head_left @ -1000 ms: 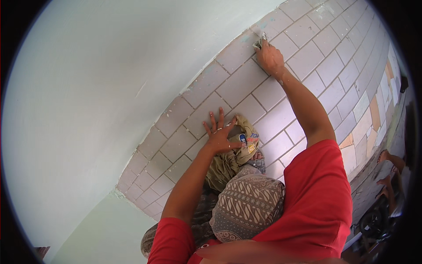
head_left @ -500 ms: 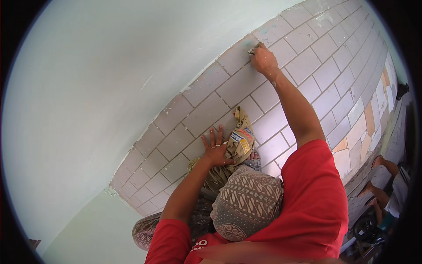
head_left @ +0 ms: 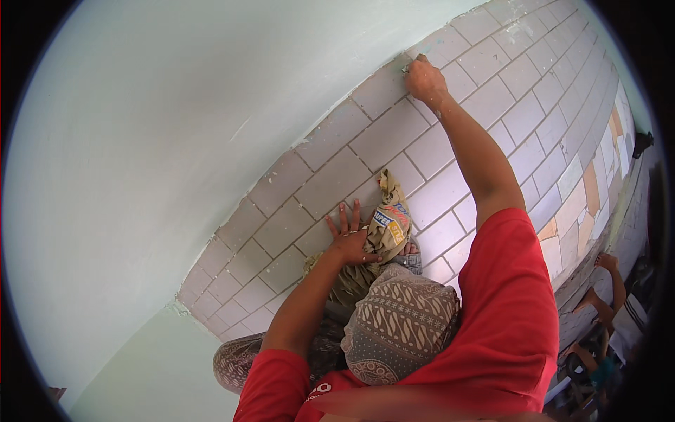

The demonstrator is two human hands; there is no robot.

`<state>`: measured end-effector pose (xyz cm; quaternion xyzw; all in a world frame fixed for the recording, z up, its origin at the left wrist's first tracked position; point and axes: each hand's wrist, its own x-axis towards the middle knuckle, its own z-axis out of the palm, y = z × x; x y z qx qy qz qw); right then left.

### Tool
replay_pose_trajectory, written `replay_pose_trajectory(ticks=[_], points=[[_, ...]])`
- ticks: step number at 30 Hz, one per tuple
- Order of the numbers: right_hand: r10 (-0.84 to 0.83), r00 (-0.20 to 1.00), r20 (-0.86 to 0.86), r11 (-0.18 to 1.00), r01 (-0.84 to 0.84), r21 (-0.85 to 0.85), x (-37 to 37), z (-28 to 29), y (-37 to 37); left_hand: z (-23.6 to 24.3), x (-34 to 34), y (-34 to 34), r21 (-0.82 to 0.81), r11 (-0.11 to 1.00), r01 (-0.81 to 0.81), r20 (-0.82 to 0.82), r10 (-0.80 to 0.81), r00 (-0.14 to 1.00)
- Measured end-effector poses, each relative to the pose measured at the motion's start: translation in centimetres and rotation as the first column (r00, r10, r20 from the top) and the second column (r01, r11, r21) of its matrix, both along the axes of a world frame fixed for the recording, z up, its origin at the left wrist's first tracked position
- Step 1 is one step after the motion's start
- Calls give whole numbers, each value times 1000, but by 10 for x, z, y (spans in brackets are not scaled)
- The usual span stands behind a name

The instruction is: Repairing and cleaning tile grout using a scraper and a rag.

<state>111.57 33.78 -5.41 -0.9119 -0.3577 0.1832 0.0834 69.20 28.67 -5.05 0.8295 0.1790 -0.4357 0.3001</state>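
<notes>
My right hand (head_left: 426, 79) is stretched to the upper edge of the tiled floor (head_left: 380, 141), where it meets the pale wall (head_left: 140, 126). Its fingers are closed round a small scraper-like tool (head_left: 406, 69), mostly hidden by them. My left hand (head_left: 346, 243) lies on the tiles with fingers spread, its thumb side against a crumpled khaki cloth (head_left: 387, 228) with coloured print. Just below it is my bent knee in brown patterned fabric (head_left: 397, 323), with part of a sandalled foot (head_left: 409, 250) beside the cloth.
Irregular mosaic tiles (head_left: 576, 211) run along the right. At the far right edge are bare legs and arms of other people (head_left: 605, 288), with dark objects (head_left: 583, 366) near them. A pale green wall surface (head_left: 140, 352) is at the lower left.
Since a second ago my left hand has slid back toward me beside the cloth. My right hand moved down slightly, then up again along the edge. The people at the right have shifted.
</notes>
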Motion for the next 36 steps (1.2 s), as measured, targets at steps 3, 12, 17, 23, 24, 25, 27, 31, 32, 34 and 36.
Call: replay_pose_trajectory(ticks=[3,12,17,23,24,25,27,31,32,34,36], points=[[-56,997,-52,983,65,173,4,-16,-13,0,-3,-5,6,1000,-12,-2,12,1000],[-142,986,85,956,114,271,-30,-30,-13,-3,-8,-2,-38,998,-58,34,59,998],[-256,965,-51,917,259,303,-8,-28,-11,-6,-5,-2,-33,999,-6,-33,5,999],[-292,953,-80,871,300,388,-49,-35,5,-6,-5,-5,-34,999,-39,63,41,997],[-215,970,-112,907,241,345,-71,-29,15,-4,-6,1,-13,999,-42,86,43,995],[-137,980,-147,936,176,305,-87,-21,22,-2,-8,5,-4,999,-46,83,46,995],[-116,981,-156,945,158,288,-85,-26,17,3,-2,1,-23,1000,1,-10,-1,1000],[-327,927,-184,872,371,320,-86,-28,13,0,-2,-6,10,1000,1,60,-1,998],[-317,925,-210,871,371,323,-95,-30,13,-2,-3,-7,5,1000,-10,72,9,997],[-233,956,-179,902,281,328,-120,-30,16,-1,-3,1,11,1000,-19,87,18,996],[-156,965,-209,931,214,295,-125,-22,15,6,-2,2,-6,1000,18,13,-18,1000]])
